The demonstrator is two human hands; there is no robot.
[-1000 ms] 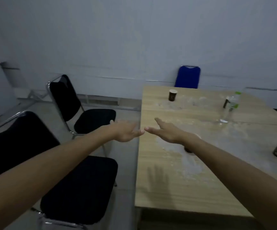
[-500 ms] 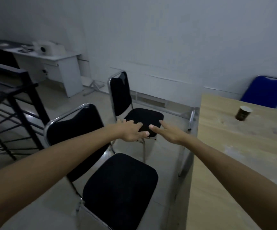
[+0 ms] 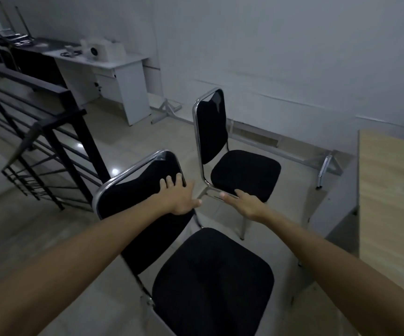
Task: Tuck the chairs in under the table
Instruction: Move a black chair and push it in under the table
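Observation:
Two black chairs with chrome frames stand left of the wooden table (image 3: 390,190), pulled out from it. The near chair (image 3: 210,282) is right below me, its backrest to the left. The far chair (image 3: 242,175) stands behind it. My left hand (image 3: 179,197) is spread against the right side of the near chair's backrest, fingers apart. My right hand (image 3: 244,204) hovers open in front of the far chair's seat edge, holding nothing.
A black stair railing (image 3: 46,141) runs along the left. A white desk (image 3: 113,76) with small devices stands against the back wall. A metal frame (image 3: 322,166) lies on the floor by the wall beyond the far chair.
My view has swung left from the table to the chairs. Both hands have reached forward and down, and my left hand now rests on the near chair's backrest.

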